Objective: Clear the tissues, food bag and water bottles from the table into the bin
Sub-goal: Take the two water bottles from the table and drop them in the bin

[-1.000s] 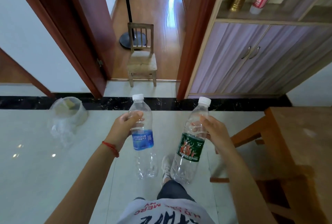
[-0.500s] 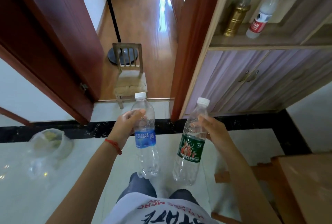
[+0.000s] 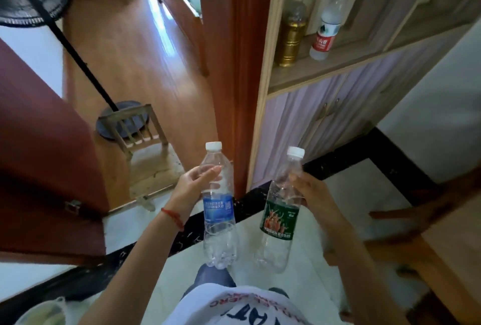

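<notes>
Tiled floor (image 3: 299, 280) lies below; the left hand (image 3: 191, 189) grips the blue-label bottle (image 3: 218, 210), the right hand (image 3: 312, 191) the green-label bottle (image 3: 282, 215); both are off the table (image 3: 447, 241), not yet binned.

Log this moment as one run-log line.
left hand: holds blue-label bottle | right hand: holds green-label bottle | bin: lower left, bottles not in

Floors, shelf and table edge

A small wooden chair (image 3: 140, 142) and a fan base (image 3: 122, 118) stand on the wood floor (image 3: 145, 46); the shelf (image 3: 325, 64) carries 2 bottles, a gold bottle (image 3: 290, 38) beside a red-capped bottle (image 3: 328, 22); the table (image 3: 453, 241) shows at right.
</notes>
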Tool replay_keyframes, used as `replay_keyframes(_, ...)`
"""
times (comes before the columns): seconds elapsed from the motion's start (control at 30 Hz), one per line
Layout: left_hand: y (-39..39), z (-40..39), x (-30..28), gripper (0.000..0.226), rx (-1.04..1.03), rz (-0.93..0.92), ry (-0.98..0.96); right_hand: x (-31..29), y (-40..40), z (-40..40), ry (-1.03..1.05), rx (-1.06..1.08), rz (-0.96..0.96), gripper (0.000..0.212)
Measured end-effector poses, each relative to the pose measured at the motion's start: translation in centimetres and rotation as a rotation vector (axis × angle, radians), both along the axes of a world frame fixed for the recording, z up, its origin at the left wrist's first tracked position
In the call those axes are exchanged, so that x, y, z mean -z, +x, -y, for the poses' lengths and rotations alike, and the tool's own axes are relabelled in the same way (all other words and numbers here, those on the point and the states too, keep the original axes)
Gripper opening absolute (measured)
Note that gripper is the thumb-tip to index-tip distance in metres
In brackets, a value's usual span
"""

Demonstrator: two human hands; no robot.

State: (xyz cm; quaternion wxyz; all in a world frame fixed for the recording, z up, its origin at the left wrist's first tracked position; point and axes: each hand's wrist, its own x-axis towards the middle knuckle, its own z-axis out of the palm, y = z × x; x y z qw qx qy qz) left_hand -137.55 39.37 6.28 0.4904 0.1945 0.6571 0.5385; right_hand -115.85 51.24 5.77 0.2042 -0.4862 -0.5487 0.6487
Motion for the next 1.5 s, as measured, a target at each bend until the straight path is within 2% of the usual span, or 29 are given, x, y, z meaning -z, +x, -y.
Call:
replay_keyframes(0.3,-1.9,-8.0,0.5,0.021,0.284,0.053,-0.024,0.0,0.8,0.0,0.031,0.319,-0.053,0.017)
replay_keyframes(0.33,-1.7,-8.8,0.5,0.022,0.323,0.060,-0.026,0.0,1.4,0.1,0.042,0.348,-0.049,0.020)
replay_keyframes(0.4,-1.0,-10.4,0.6,0.041,0.416,0.035,-0.046,0.2,2.6,0.5,0.049,0.409,-0.041,0.026)
replay_keyframes(0.47,-0.1,-11.9,0.8,0.058,0.489,0.018,-0.060,0.2,3.8,1.1,0.062,0.484,-0.041,0.020)
replay_keyframes(0.53,1.0,-13.4,1.0,0.061,0.568,0.030,-0.068,0.2,5.0,1.8,0.072,0.554,-0.029,0.020)
replay_keyframes(0.6,2.5,-15.0,1.1,0.062,0.663,0.006,-0.074,0.2,6.2,2.6,0.076,0.632,-0.013,0.033)
replay_keyframes(0.67,4.0,-16.3,1.4,0.051,0.745,0.000,-0.054,0.3,7.3,3.2,0.065,0.715,-0.013,0.044)
replay_keyframes(0.77,6.5,-17.8,1.7,0.010,0.783,0.021,-0.035,0.4,9.0,4.0,0.073,0.784,0.008,0.044)
replay_keyframes(0.83,8.1,-18.8,1.6,0.008,0.828,0.016,-0.023,0.5,9.9,4.1,0.076,0.828,0.019,0.039)
replay_keyframes(0.93,10.1,-20.9,1.7,0.008,0.870,0.027,-0.025,0.6,11.1,3.5,0.069,0.870,0.019,0.035)
replay_keyframes(1.07,12.9,-24.4,1.9,0.008,0.909,0.030,-0.031,1.0,13.6,0.7,0.074,0.896,0.012,0.042)
replay_keyframes(1.27,17.8,-31.0,2.0,0.008,0.899,0.028,-0.011,1.2,18.3,-7.1,0.116,0.874,0.010,0.037)
replay_keyframes(1.5,23.9,-39.0,0.8,0.004,0.891,0.009,0.030,0.2,24.5,-15.6,0.149,0.839,-0.014,0.042)
